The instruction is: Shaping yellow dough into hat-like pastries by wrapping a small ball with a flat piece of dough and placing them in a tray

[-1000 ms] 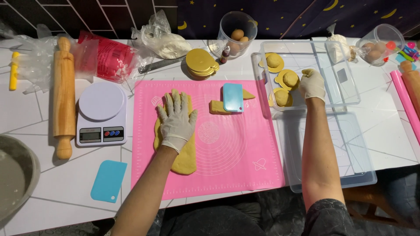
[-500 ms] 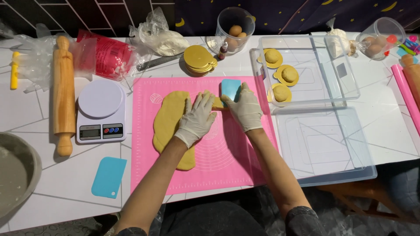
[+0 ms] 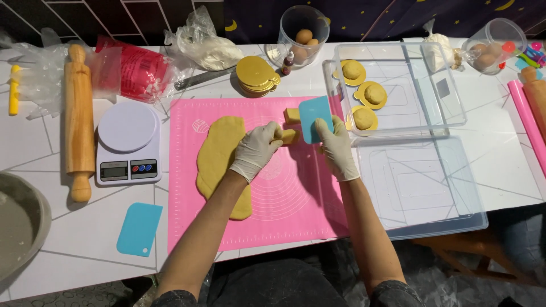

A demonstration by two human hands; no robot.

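A long slab of yellow dough (image 3: 219, 156) lies on the pink silicone mat (image 3: 284, 216). My left hand (image 3: 256, 150), in a white glove, holds a small cut piece of dough (image 3: 289, 136) near the mat's top middle. My right hand (image 3: 336, 145), also gloved, grips a light blue dough scraper (image 3: 314, 116) standing on edge against that piece. Another small dough block (image 3: 292, 115) lies just behind it. Three dough balls on gold discs (image 3: 364, 94) sit in the clear plastic tray (image 3: 432, 119) to the right.
A white kitchen scale (image 3: 126, 142) and a wooden rolling pin (image 3: 78, 119) lie left of the mat. A second blue scraper (image 3: 139, 228) is at front left. A stack of gold discs (image 3: 257, 74), a cup of eggs (image 3: 304, 37), a tray lid (image 3: 421, 187) and a metal bowl (image 3: 17, 227) surround the mat.
My right hand came back from the tray and took up the blue scraper. My left hand left the dough slab and now holds the small cut piece.
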